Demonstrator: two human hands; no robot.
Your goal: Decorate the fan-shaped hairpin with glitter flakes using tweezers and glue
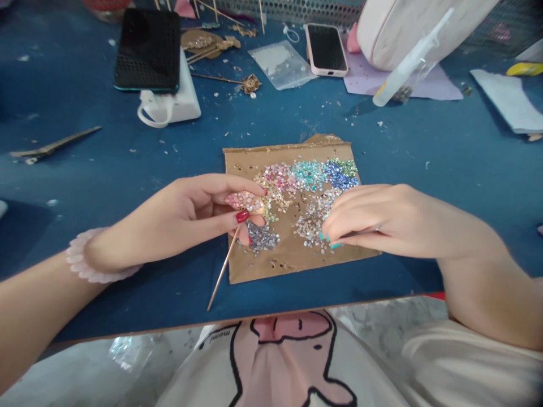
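The left hand (190,217) pinches a thin wooden stick (223,271) between thumb and fingers, the red-nailed thumb pressed against the shaft. The stick slants down to the near left, and its free end lies over the blue table top (127,169) close to the near edge. At the stick's upper end, by the fingertips, sits a small pink stone-covered piece (244,200). A pale pink bead bracelet (85,265) circles that wrist.

The right hand (382,220) lies to the right, its teal-nailed fingertips pressed together and down on the small coloured rhinestones (309,175). Whether they pinch anything cannot be told. The stones lie in loose heaps of pink, turquoise, blue, green and silver on a flat brown cardboard sheet (297,257) in the middle of the table, under both hands.

At far left a black phone (148,48) lies on a white rectangular box (186,96). At far centre are a clear plastic bag (282,63) and a white phone in a pink case (326,50).
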